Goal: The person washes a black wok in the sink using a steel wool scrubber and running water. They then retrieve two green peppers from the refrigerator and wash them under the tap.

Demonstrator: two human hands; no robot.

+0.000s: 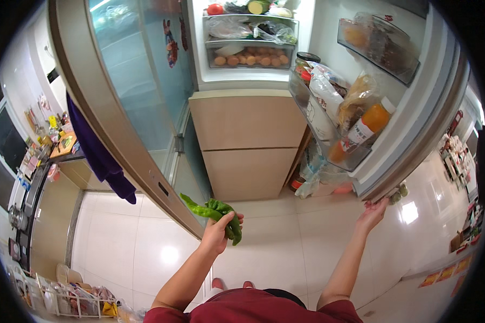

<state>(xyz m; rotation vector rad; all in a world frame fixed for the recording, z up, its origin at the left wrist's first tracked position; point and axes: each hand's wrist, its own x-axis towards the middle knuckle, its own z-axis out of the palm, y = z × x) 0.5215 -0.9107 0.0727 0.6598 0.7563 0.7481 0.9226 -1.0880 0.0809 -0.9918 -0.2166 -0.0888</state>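
Note:
My left hand (219, 232) is closed around several long green peppers (202, 209), which stick out on both sides of my fingers. My right hand (373, 213) reaches out to the right and grips the lower edge of the open refrigerator door (409, 156); its fingertips are partly hidden. The refrigerator compartment (248, 78) stands open ahead of me. Inside are vegetables in plastic bags (229, 28) and a clear drawer of brown eggs (250, 58). The door's shelves carry an orange drink bottle (372, 121), a lidded jar (307, 58) and bagged food (327, 91).
Two closed beige lower drawers (242, 148) sit below the open compartment. A glass sliding door (140, 81) with a purple cloth (99, 153) stands on the left, before a kitchen counter (35, 183). Plastic bags (315, 172) rest on the floor beside the refrigerator. A white rack (73, 301) is lower left.

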